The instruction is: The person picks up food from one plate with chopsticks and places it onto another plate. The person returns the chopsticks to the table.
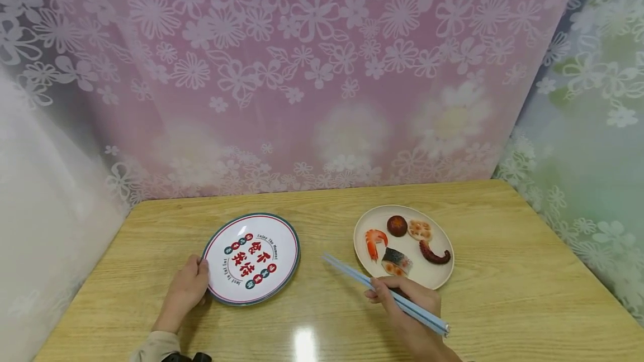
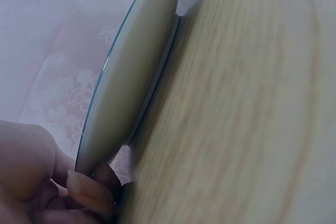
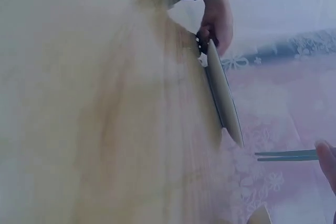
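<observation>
My left hand [image 1: 186, 289] pinches the left rim of a white plate [image 1: 236, 233] with a blue-green edge and red Chinese lettering. In the left wrist view the plate's underside [image 2: 128, 72] shows, its foot on the table, with fingers [image 2: 89, 190] curled under the rim. My right hand [image 1: 410, 309] grips a pair of light blue chopsticks [image 1: 352, 272], tips pointing left above the table between the two plates. Behind that hand lies a cream plate [image 1: 437, 281] bearing a shrimp [image 1: 372, 243], a fish piece [image 1: 396, 261], a mushroom [image 1: 397, 225], a lotus root slice [image 1: 420, 230] and an octopus tentacle [image 1: 434, 253].
Both plates stand on a wooden table [image 1: 322, 317]. A pink floral curtain [image 1: 302, 99] hangs along its back edge, with pale fabric on the left and a greenish floral cloth [image 1: 593, 183] on the right.
</observation>
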`<control>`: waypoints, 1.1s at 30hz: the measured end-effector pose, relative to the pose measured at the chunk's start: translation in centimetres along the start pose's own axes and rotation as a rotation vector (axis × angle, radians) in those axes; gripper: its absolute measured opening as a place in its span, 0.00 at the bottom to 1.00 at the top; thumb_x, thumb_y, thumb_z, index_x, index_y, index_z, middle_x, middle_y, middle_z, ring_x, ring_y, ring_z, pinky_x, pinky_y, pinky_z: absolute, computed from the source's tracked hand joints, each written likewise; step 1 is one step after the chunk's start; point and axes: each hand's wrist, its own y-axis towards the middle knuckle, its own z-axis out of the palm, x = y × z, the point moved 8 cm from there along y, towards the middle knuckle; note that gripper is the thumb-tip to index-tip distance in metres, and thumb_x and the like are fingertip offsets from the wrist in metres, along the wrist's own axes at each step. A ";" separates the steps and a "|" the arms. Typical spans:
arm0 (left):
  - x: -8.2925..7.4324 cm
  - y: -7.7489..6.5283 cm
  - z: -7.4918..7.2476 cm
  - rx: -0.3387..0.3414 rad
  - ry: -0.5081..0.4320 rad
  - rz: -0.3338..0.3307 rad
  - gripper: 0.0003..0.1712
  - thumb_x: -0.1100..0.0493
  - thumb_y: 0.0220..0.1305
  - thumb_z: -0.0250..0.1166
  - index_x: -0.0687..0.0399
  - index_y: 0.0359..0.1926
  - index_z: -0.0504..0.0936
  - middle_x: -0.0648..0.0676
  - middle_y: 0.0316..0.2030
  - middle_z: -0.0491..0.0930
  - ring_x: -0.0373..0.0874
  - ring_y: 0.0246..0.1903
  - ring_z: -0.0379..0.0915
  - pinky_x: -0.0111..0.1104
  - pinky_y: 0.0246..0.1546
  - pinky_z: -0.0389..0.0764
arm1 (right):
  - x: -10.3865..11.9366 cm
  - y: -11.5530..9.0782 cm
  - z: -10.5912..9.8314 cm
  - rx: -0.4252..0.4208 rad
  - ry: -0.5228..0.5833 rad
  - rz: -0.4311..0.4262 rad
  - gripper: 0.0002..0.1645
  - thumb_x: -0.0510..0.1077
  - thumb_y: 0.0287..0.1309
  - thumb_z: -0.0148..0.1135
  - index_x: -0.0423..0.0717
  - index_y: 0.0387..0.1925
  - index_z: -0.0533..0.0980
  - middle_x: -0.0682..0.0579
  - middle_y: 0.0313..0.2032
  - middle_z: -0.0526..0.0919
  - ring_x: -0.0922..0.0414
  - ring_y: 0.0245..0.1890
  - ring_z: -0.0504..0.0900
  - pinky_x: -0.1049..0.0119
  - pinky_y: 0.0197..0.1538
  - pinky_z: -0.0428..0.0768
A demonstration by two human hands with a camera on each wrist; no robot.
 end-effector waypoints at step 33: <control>0.2 0.2 0.2 0.008 -0.020 0.018 0.15 0.59 0.74 0.38 0.69 0.46 0.65 0.55 0.16 0.69 0.45 0.13 0.68 0.36 0.19 0.69 | -2.3 4.2 -9.6 -0.188 0.156 0.135 0.06 0.15 0.53 0.52 0.15 0.35 0.73 0.37 0.25 0.84 0.54 0.20 0.84 0.67 0.21 0.79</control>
